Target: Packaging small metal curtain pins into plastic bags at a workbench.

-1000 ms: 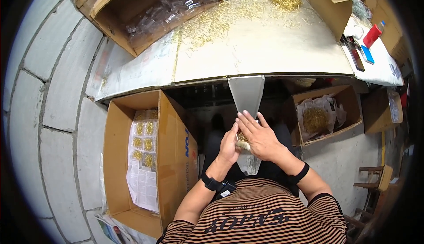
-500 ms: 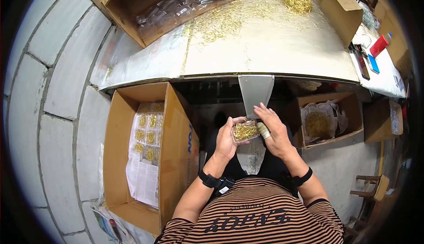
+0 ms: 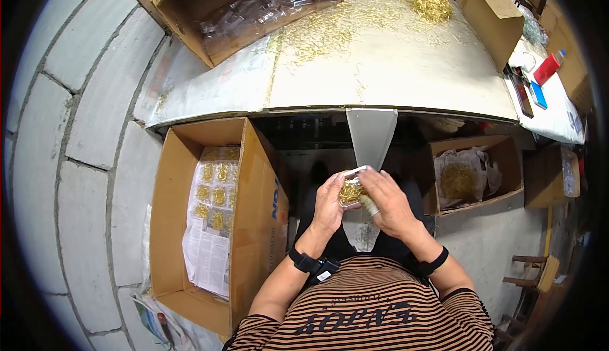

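My left hand [image 3: 328, 204] is closed around the side of a small clear plastic box [image 3: 346, 206] in front of my lap. The box is filled with thin gold wire pieces [image 3: 351, 192], too small to tell their exact kind. My right hand [image 3: 391, 208] comes over the box from the right, its fingers bent onto the upper right edge and covering part of the contents. Pale tape [image 3: 369, 205] wraps one of its fingers. A whitish upper edge of the box, perhaps its lid, shows between the two hands.
On the left stands a carton [image 3: 254, 224] with rows of filled clear boxes [image 3: 219, 195] on paper. The worktable [image 3: 406, 84] ahead carries scattered gold pieces, a gold heap [image 3: 432, 5] and a carton of clear plastic boxes [image 3: 266, 8]. Another carton [image 3: 476, 205] holds gold pieces at right.
My right hand has moved left and in over the box, its fingers going from raised and spread to bent onto the upper edge. My left hand still holds the box, now turned slightly.
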Demonstrator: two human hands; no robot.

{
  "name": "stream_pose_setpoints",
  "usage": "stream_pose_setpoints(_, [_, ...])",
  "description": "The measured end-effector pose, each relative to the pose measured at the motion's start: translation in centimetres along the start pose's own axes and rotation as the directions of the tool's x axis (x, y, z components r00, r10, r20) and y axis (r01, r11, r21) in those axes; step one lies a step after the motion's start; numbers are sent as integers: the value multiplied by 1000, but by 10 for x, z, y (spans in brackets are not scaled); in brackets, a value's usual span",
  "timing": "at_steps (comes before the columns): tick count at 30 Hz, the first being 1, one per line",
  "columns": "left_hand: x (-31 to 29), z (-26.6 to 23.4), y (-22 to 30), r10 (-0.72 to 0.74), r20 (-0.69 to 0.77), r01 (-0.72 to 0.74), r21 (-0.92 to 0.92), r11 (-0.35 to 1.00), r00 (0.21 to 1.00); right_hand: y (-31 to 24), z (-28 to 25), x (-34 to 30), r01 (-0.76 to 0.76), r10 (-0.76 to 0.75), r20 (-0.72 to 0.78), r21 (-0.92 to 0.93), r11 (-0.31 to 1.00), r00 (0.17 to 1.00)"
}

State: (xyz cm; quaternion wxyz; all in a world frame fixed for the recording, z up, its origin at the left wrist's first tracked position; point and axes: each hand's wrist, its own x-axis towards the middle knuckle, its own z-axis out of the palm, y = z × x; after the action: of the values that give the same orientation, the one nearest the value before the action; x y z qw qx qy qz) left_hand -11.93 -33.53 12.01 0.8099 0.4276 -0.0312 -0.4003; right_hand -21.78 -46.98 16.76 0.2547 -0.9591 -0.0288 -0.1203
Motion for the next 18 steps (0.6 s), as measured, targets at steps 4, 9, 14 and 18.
stream_pose_setpoints(4, [0, 4, 16, -34, 0, 34, -78, 996, 999, -9, -17, 10, -30, 27, -169, -13, 999, 985])
stream_pose_setpoints(9, [8, -7, 23, 100, -70, -99, 17, 995, 993, -24, -6, 25, 121, -104, 99, -190, 974, 990])
stream_pose_setpoints(14, [-12, -13, 93, 45, 63, -42, -53, 998, 997, -53, -22, 54, 176, -153, -195, 107, 979, 969])
stream_pose_setpoints(18, [-38, -41, 143, 109, 26, -110, 31, 993, 994, -64, -21, 69, 216, -177, -245, 143, 966, 953])
